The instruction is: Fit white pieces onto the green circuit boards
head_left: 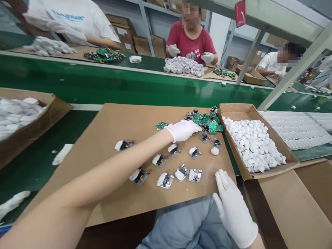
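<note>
My left hand (183, 130), in a white glove, reaches far across a brown cardboard sheet (109, 138) to the edge of a pile of green circuit boards (207, 120); its fingers curl down, and what they hold, if anything, is hidden. My right hand (232, 204), also gloved, rests open and flat at the near edge of the sheet. Between the hands lie several small boards with white caps fitted (166, 180). One loose white cap (214, 151) lies near them.
A cardboard box (233, 110) full of white caps stands right of the sheet. Another box of white parts (54, 107) sits at left. A green conveyor belt (77, 83) runs behind. Across it, people in gloves work at piles of white parts (184, 66).
</note>
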`<state>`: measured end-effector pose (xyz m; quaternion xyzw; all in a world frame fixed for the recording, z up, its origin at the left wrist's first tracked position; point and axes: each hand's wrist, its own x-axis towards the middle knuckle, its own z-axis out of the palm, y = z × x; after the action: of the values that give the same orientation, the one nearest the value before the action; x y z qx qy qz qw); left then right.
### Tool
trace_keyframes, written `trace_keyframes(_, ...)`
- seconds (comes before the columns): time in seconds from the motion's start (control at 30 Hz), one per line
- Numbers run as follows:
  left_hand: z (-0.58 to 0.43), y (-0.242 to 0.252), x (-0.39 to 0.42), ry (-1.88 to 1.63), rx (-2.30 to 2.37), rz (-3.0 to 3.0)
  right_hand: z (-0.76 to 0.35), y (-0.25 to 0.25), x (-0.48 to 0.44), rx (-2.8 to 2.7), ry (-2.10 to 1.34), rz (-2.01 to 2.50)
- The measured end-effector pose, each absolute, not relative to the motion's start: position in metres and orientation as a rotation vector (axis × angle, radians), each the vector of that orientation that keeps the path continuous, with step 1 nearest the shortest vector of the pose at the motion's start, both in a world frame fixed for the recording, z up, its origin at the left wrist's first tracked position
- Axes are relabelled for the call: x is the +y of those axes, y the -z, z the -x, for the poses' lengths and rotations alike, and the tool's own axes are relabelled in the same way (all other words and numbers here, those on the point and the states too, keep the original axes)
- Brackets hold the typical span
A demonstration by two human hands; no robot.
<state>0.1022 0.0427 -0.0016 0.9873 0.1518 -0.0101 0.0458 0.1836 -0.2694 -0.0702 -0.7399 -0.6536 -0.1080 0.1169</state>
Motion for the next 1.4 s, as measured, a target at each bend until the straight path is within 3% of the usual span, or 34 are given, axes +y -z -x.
trace_keyframes(0.17,-0.105,-0.012,0.044,0.019,0.547,-3.016,-0.177,0.064,-0.238,-2.026,0.192,2.205)
trace_keyframes(0.3,-0.066,-0.036,0.026,-0.120,0.650,-2.968,-0.182,0.066,-0.266,-2.035,0.240,2.205)
trace_keyframes(0.47,-0.013,-0.056,-0.044,-0.495,0.742,-2.051,-0.185,0.066,-0.254,-2.077,0.230,2.168)
trace_keyframes(0.6,0.003,-0.036,-0.096,-0.548,0.661,-1.365,-0.184,0.062,-0.229,-2.080,0.176,2.131)
trace_keyframes(0.73,0.011,0.000,-0.129,-0.517,0.501,-0.823,-0.192,0.064,-0.271,-2.036,0.207,2.149)
trace_keyframes(0.87,0.007,0.014,-0.151,-0.520,0.468,-0.515,-0.204,0.074,-0.291,-1.954,0.254,2.139)
trace_keyframes(1.03,0.003,0.012,-0.168,-0.559,0.480,-0.397,-0.197,0.057,-0.251,-1.697,0.243,1.975)
trace_keyframes(1.23,0.005,0.017,-0.179,-0.508,0.598,-0.428,-0.152,0.000,-0.255,-1.372,-0.470,1.480)
trace_keyframes(1.4,0.001,0.010,-0.185,-0.492,0.653,-0.490,-0.140,-0.007,-0.263,-0.974,-0.954,1.329)
